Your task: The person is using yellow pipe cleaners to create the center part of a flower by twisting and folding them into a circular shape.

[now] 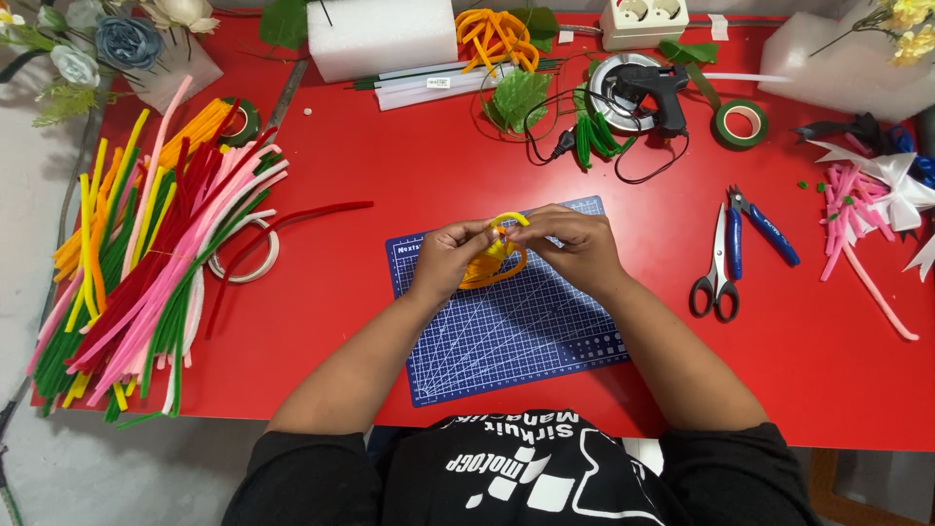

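Fingertips of left hand [450, 255] and right hand [575, 245] pinch the looped pipe cleaner [497, 258] between them, both grips clamped.

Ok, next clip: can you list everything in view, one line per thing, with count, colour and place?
table: one, red, fills the view
cutting mat: one, blue, centre front
pipe cleaner loops: a few, orange and yellow, held over the mat
pipe cleaner pile: many, mixed colours, left side
tape ring: one, white, beside the pile
scissors: one pair, black handles, right of the mat
cutters: one, blue handles, next to the scissors
glue gun: one, black, back right
floral tape: one roll, green, right of the glue gun
foam block: one, white, back centre
left hand: on the loops
right hand: on the loops
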